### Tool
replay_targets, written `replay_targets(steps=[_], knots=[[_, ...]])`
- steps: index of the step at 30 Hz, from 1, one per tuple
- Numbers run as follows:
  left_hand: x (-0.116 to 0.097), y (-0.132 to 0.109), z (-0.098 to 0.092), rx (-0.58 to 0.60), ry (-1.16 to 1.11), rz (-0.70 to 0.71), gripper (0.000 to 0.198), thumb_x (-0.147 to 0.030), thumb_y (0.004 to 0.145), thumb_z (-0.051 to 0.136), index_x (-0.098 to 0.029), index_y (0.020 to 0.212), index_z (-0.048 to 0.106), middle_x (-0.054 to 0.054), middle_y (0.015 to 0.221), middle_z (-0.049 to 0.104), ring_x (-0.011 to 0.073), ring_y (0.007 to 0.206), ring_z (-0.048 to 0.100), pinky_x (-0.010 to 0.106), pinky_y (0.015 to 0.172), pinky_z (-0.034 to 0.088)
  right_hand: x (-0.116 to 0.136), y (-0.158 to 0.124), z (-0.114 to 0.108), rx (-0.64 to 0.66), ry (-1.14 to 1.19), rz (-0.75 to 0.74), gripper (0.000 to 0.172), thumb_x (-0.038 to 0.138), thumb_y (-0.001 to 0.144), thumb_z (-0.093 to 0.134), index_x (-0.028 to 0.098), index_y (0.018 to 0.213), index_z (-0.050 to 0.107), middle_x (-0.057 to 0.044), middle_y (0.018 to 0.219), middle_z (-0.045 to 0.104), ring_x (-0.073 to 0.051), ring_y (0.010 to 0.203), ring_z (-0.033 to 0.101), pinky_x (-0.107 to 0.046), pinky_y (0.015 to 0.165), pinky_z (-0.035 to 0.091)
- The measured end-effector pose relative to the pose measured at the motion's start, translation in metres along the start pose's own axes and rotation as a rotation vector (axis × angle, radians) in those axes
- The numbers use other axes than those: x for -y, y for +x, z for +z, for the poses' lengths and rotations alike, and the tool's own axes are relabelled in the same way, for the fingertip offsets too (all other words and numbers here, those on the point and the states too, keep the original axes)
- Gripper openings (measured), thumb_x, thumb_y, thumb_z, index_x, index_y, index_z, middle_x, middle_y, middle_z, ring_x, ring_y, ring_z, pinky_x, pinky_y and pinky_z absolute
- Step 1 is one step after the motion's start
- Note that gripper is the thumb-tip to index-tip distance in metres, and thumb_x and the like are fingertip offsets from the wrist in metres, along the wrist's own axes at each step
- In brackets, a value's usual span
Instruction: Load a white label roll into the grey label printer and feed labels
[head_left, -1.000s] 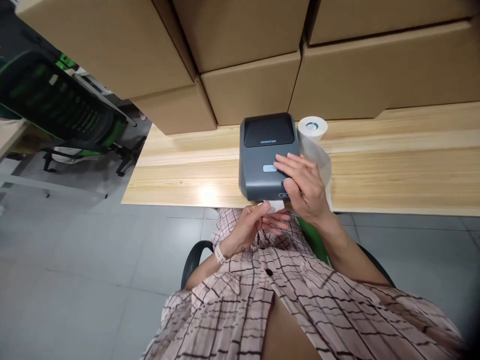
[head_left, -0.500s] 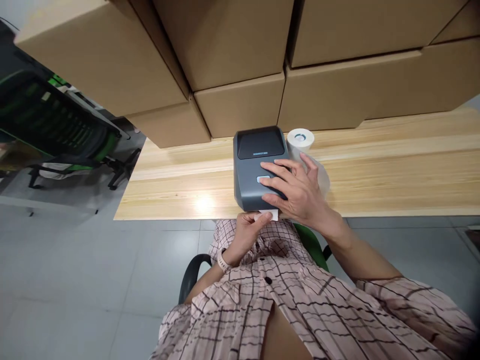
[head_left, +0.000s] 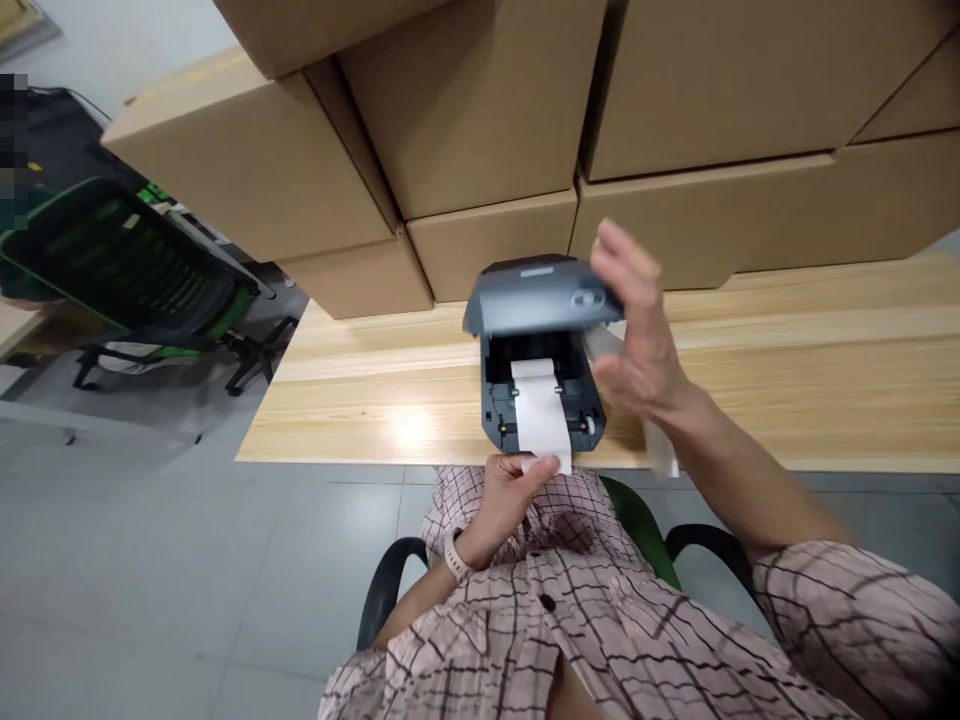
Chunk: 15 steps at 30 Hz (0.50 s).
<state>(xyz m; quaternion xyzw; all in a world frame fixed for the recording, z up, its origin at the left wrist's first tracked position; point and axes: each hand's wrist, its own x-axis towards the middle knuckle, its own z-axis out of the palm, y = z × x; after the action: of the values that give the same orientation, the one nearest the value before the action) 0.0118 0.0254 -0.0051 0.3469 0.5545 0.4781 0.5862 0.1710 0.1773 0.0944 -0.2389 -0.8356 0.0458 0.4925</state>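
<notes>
A dark grey label printer (head_left: 491,410) stands at the table's front edge with its lid (head_left: 536,300) tilted up. Inside, a white paper strip (head_left: 541,415) runs from the roll (head_left: 532,368) over the front roller and out past the front. My left hand (head_left: 510,495) pinches the strip's free end between thumb and fingers, just below the printer. Beside the lid's right edge is my right hand (head_left: 637,320), slightly blurred, fingers stretched upward and thumb apart. Whether its fingertips touch the lid is hard to see.
Large cardboard boxes (head_left: 487,240) are stacked along the back of the wooden table (head_left: 360,390). Another white paper strip (head_left: 660,450) hangs over the front edge, partly behind my right forearm. A green and black office chair (head_left: 112,260) stands off to the left.
The printer's lid has swung from closed to raised, baring the paper inside. My right hand has gone from lying on the lid to its right edge. My left hand still holds the strip's end.
</notes>
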Motion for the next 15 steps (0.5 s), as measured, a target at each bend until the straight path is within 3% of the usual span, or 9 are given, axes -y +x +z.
replay_targets(steps=[6, 8, 12, 14, 15], knots=[[0.000, 0.001, -0.001, 0.014, -0.017, 0.019, 0.065, -0.073, 0.069, 0.085, -0.016, 0.050, 0.060, -0.001, 0.056, 0.049, 0.0102, 0.060, 0.041, 0.027, 0.062, 0.038, -0.031, 0.079, 0.017, -0.125, -0.115, 0.124, 0.062, 0.050, 0.115, 0.019, 0.013, 0.163, 0.028, -0.017, 0.169, 0.041, -0.023, 0.154, 0.041, -0.044, 0.128, 0.035], [0.000, 0.001, -0.002, 0.019, 0.001, 0.024, 0.067, -0.074, 0.069, 0.085, -0.016, 0.048, 0.058, -0.001, 0.056, 0.048, 0.0103, 0.060, 0.041, 0.027, 0.061, 0.039, -0.038, 0.095, 0.018, -0.110, -0.171, 0.161, 0.059, 0.046, 0.117, 0.019, 0.010, 0.163, 0.026, -0.017, 0.169, 0.041, -0.019, 0.152, 0.044, -0.037, 0.128, 0.033], [0.000, 0.001, -0.003, 0.029, 0.029, 0.027, 0.068, -0.076, 0.070, 0.082, -0.018, 0.046, 0.055, 0.000, 0.053, 0.048, 0.0133, 0.061, 0.048, 0.028, 0.061, 0.043, -0.045, 0.101, 0.014, -0.059, -0.331, 0.227, 0.071, 0.053, 0.115, 0.033, 0.005, 0.166, 0.021, -0.020, 0.176, 0.028, -0.026, 0.163, 0.028, -0.044, 0.130, 0.026], [0.000, 0.001, -0.004, 0.028, 0.027, 0.030, 0.068, -0.076, 0.070, 0.082, -0.019, 0.045, 0.055, 0.000, 0.051, 0.048, 0.0154, 0.062, 0.052, 0.029, 0.061, 0.046, -0.042, 0.088, 0.013, -0.110, -0.392, 0.196, 0.066, 0.052, 0.112, 0.044, 0.008, 0.161, 0.036, -0.019, 0.174, 0.033, -0.031, 0.162, 0.029, -0.052, 0.129, 0.027], [0.000, 0.001, -0.005, 0.032, 0.026, 0.031, 0.067, -0.076, 0.070, 0.082, -0.019, 0.045, 0.055, 0.000, 0.051, 0.048, 0.0163, 0.062, 0.054, 0.030, 0.061, 0.048, -0.040, 0.078, 0.014, -0.108, -0.395, 0.165, 0.056, 0.049, 0.111, 0.046, 0.013, 0.153, 0.048, -0.017, 0.169, 0.043, -0.032, 0.158, 0.037, -0.053, 0.127, 0.031]])
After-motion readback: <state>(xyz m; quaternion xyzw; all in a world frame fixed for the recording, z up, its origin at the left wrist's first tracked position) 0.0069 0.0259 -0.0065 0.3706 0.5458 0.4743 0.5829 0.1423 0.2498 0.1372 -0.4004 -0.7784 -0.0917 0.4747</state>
